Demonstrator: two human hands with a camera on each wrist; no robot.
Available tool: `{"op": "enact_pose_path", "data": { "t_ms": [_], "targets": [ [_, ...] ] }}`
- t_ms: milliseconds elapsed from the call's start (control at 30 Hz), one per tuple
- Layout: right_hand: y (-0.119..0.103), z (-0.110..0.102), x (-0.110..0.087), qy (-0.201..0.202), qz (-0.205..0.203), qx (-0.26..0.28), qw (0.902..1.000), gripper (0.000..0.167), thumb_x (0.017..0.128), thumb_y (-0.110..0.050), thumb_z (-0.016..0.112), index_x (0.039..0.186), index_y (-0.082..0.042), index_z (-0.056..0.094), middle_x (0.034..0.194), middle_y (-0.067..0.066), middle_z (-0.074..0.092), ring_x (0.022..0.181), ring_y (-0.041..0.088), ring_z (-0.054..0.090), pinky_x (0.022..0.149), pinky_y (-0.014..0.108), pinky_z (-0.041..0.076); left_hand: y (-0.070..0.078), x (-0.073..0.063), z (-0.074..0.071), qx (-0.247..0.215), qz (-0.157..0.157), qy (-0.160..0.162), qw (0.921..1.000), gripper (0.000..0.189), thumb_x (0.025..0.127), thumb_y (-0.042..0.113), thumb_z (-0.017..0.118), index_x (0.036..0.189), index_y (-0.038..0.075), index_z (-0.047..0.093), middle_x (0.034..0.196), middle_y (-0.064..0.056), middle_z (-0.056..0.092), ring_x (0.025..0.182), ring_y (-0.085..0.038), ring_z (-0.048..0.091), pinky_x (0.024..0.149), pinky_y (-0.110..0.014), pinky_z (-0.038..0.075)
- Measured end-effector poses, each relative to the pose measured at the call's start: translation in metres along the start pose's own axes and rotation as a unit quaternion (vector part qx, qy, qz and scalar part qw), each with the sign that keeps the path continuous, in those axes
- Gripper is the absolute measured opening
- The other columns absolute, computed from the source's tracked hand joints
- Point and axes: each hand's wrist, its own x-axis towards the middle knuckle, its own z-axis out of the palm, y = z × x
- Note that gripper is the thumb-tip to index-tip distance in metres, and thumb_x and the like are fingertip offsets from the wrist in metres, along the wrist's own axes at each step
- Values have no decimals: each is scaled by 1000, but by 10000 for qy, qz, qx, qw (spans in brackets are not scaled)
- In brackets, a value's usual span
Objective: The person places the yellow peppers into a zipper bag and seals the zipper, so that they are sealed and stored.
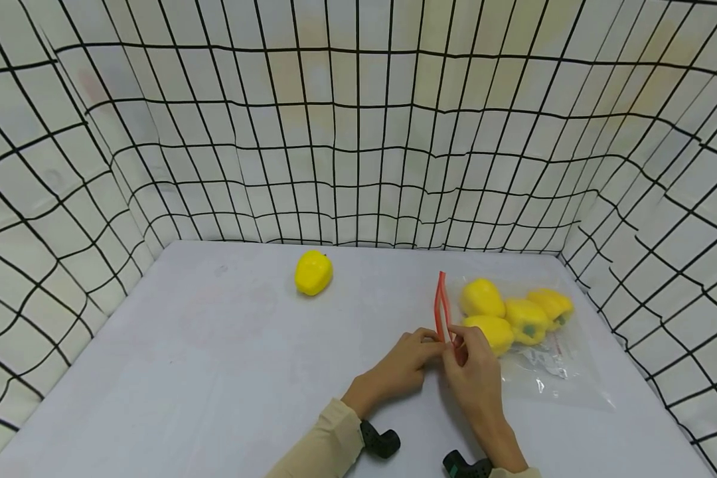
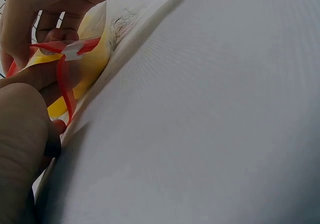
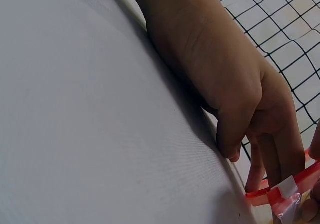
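Observation:
A clear zip bag (image 1: 579,388) with a red closure strip (image 1: 441,309) lies at the right. Several yellow bell peppers (image 1: 526,322) are inside it. The left hand (image 1: 397,366) grips the near end of the red strip, with a finger behind the film in the left wrist view. Across from it, the right hand (image 1: 473,377) pinches the same end, its fingers beside a white slider (image 2: 73,51). Above the hands the strip's two lines stand apart. One more yellow bell pepper (image 1: 313,273) sits outside the bag, far from both hands, left of centre.
The white table (image 1: 203,372) has black mesh (image 1: 358,146) over white cloth standing along its back and sides. A crumpled clear packet with small print (image 1: 546,362) shows in the bag below the peppers. Black wrist devices (image 1: 382,441) are strapped at both sleeves.

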Motion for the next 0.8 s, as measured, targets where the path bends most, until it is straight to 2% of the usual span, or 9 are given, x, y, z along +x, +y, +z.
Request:
{"op": "enact_pose_path", "data": {
  "t_ms": [233,400,533,633,800],
  "targets": [
    [3,-3,1,-218,214,-56,9995,30,84,5,76,113,-4,71,86,1,57,69,7,44,58,12,37,0,2,-2,-133,37,61,9999,65,91,-13,51,139,28,68,133,12,71,132,-16,55,106,-41,49],
    [7,-3,1,-171,223,-52,9996,29,85,4,77,112,-5,72,85,1,57,68,7,45,58,10,36,-4,3,-4,-254,183,397,9987,57,92,-13,50,132,22,72,129,9,73,122,-15,61,107,-30,51],
    [8,-3,1,-141,185,-35,9997,31,83,5,78,111,-4,72,85,0,56,67,7,46,57,10,37,-4,2,-12,-272,-90,588,9979,47,96,-7,52,126,21,75,125,9,75,116,-11,63,103,-26,52],
    [8,-3,1,-175,233,-20,9996,31,83,5,78,112,-5,72,84,0,56,66,6,45,56,13,39,-7,2,-19,-66,-196,801,9966,40,98,-5,54,120,21,76,120,8,77,112,-12,65,100,-29,54],
    [6,-4,1,-287,374,-72,9989,30,85,3,77,114,-5,72,85,0,56,68,8,46,57,20,44,-16,0,-31,755,-246,1274,9887,39,95,-6,57,114,21,77,117,7,77,114,-16,66,95,-36,55]
  ]
}}
